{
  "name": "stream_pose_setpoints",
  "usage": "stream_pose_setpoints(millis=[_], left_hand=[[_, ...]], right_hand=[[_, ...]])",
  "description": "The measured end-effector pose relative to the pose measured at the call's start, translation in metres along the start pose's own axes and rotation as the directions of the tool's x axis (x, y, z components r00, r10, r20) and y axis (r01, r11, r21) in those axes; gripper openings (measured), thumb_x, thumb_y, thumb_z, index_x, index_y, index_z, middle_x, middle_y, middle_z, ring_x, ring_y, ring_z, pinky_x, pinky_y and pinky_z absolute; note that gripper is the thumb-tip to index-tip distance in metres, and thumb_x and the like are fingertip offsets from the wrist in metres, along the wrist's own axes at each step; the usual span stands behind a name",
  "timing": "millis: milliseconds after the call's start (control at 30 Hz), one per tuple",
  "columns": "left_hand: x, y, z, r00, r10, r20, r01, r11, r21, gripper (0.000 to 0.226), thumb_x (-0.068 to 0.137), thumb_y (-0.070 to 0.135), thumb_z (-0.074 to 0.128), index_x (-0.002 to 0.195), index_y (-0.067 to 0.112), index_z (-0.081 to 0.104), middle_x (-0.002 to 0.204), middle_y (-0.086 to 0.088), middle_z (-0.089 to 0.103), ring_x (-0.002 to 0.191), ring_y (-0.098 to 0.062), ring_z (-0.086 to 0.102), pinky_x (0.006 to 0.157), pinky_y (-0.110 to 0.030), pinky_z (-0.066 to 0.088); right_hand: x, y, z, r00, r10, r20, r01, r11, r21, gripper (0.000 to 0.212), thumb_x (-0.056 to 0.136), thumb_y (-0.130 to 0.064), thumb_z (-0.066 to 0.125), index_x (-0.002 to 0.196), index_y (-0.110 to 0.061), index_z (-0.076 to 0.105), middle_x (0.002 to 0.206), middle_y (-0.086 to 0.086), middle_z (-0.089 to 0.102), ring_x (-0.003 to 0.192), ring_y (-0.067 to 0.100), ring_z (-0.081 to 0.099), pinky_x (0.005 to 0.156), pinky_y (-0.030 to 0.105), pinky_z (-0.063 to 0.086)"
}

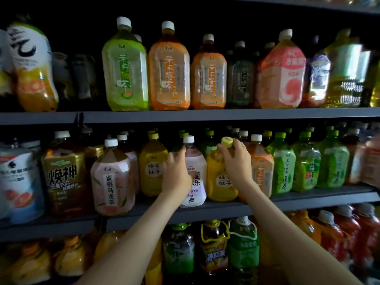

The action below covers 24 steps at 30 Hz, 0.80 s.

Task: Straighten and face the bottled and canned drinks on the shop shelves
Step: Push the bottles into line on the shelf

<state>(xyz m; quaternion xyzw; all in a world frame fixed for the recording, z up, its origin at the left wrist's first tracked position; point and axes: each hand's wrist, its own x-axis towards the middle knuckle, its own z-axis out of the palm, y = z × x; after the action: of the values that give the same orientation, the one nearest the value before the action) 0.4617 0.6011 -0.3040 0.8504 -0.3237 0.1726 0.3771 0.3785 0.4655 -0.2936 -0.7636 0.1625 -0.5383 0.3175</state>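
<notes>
Both my hands are on the middle shelf (308,197). My left hand (176,171) wraps round the left side of a pale pink bottle with a white cap (196,161), which stands at the shelf's front edge. My right hand (236,159) grips the neck of a yellow bottle with a yellow cap (219,182) right beside it; that bottle's cap tilts slightly left. An orange-label bottle (264,169) stands just right of my right wrist, partly hidden by it.
A pink peach-tea bottle (112,177) and a gold-label bottle (63,173) stand left on the same shelf, green bottles (306,165) to the right. Large green, orange and pink bottles line the upper shelf (185,116). Handled jugs (213,245) fill the lower shelf.
</notes>
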Motion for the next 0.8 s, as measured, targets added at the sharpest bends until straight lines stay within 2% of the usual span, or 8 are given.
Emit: stream_pose_setpoints(millis=[67,167,233,400,500,633,733,800], left_hand=[[0.0,-0.003,-0.003,1.0,0.015,0.015,-0.015,1.0,-0.006,0.076,0.088,0.02,0.065,0.148,0.03,0.02,0.152,-0.005,0.021,0.138,-0.03,0.024,0.105,-0.042,0.038],[-0.008,-0.01,-0.017,0.997,0.076,-0.008,-0.076,0.992,-0.096,0.069,0.089,0.023,0.063,0.147,0.024,0.026,0.146,-0.005,0.031,0.133,-0.024,0.035,0.101,-0.028,0.036],[-0.017,-0.019,-0.031,0.992,0.107,-0.062,-0.114,0.984,-0.133,0.064,0.09,0.024,0.061,0.146,0.02,0.03,0.144,-0.005,0.035,0.131,-0.022,0.037,0.097,-0.021,0.032],[-0.036,-0.053,-0.069,0.912,0.242,-0.33,-0.258,0.966,-0.005,0.045,0.085,0.014,0.066,0.127,0.008,0.052,0.125,-0.011,0.052,0.115,-0.025,0.051,0.089,-0.025,0.038],[-0.041,-0.084,-0.089,0.872,0.25,-0.421,-0.241,0.968,0.076,0.045,0.081,0.01,0.069,0.124,0.007,0.055,0.128,-0.015,0.051,0.121,-0.031,0.046,0.093,-0.032,0.037],[-0.039,-0.125,-0.103,0.908,0.213,-0.36,-0.176,0.975,0.132,0.058,0.08,0.013,0.069,0.135,0.012,0.049,0.139,-0.018,0.04,0.13,-0.037,0.032,0.1,-0.049,0.038],[-0.033,-0.143,-0.108,0.944,0.165,-0.285,-0.13,0.982,0.138,0.064,0.085,0.019,0.066,0.143,0.021,0.039,0.149,-0.015,0.028,0.138,-0.033,0.018,0.107,-0.049,0.03],[-0.029,-0.147,-0.106,0.956,0.166,-0.241,-0.136,0.981,0.139,0.066,0.088,0.023,0.063,0.146,0.026,0.033,0.153,-0.011,0.022,0.14,-0.029,0.012,0.11,-0.045,0.026]], right_hand=[[-0.011,-0.009,-0.008,0.999,-0.034,-0.027,0.034,0.999,0.015,0.019,0.093,-0.035,0.057,0.094,-0.016,0.054,0.097,-0.002,0.055,0.09,0.013,0.052,0.069,0.023,0.037],[-0.021,-0.03,-0.017,0.997,-0.072,0.007,0.072,0.997,-0.002,0.02,0.091,-0.037,0.058,0.087,-0.018,0.056,0.092,-0.003,0.055,0.084,0.012,0.052,0.068,0.027,0.042],[-0.026,-0.047,-0.018,0.995,-0.076,0.064,0.074,0.997,0.028,0.02,0.09,-0.037,0.06,0.08,-0.02,0.056,0.085,-0.003,0.056,0.078,0.009,0.053,0.064,0.02,0.041],[-0.031,-0.078,0.013,0.991,-0.006,0.132,-0.019,0.982,0.188,0.029,0.089,-0.042,0.061,0.073,-0.017,0.058,0.072,0.0,0.058,0.063,0.009,0.054,0.052,0.016,0.037],[-0.036,-0.094,0.048,0.986,0.027,0.164,-0.071,0.961,0.268,0.033,0.089,-0.039,0.062,0.068,-0.015,0.053,0.065,-0.001,0.051,0.054,0.007,0.046,0.047,0.019,0.033],[-0.04,-0.108,0.09,0.98,0.034,0.195,-0.08,0.969,0.232,0.031,0.089,-0.039,0.062,0.07,-0.017,0.051,0.069,-0.004,0.05,0.062,0.01,0.046,0.054,0.024,0.035],[-0.041,-0.109,0.116,0.978,0.056,0.199,-0.1,0.971,0.219,0.03,0.089,-0.039,0.061,0.069,-0.018,0.051,0.077,0.001,0.054,0.068,0.015,0.051,0.06,0.034,0.044],[-0.04,-0.11,0.13,0.981,0.066,0.182,-0.098,0.98,0.172,0.03,0.09,-0.037,0.06,0.069,-0.019,0.048,0.081,0.0,0.051,0.072,0.015,0.049,0.063,0.03,0.035]])
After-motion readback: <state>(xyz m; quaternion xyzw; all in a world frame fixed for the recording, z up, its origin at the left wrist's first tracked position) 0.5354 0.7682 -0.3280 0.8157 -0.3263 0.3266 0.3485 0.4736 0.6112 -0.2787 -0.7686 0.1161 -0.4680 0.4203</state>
